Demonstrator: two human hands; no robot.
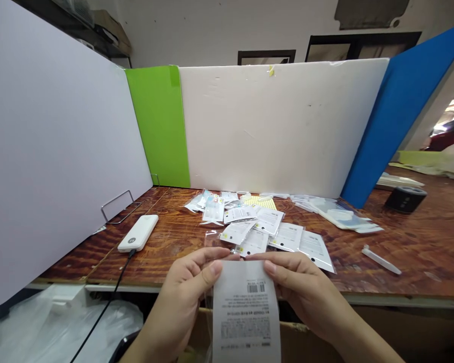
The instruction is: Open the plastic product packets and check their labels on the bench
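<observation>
Both hands are pinched on one flat packet, held upright in front of the near edge of the counter. The left hand grips its top left corner between thumb and forefinger, and the right hand grips the top right corner the same way. The packet is a clear plastic sleeve with a white printed sheet carrying a barcode; whatever else is inside cannot be made out.

It looks very light and thin, and likely limp, so it would sag if held by one corner. The glossy film is probably slippery, so the top edge or corners, where the fingers already sit, seem the surest hold.

A loose pile of similar packets lies spread on the counter just beyond the hands, overlapping one another. A white power bank with a black cable rests to the left. Below the hands is a brown cardboard box, its contents hidden, and pale plastic bags lie at the lower left
</observation>
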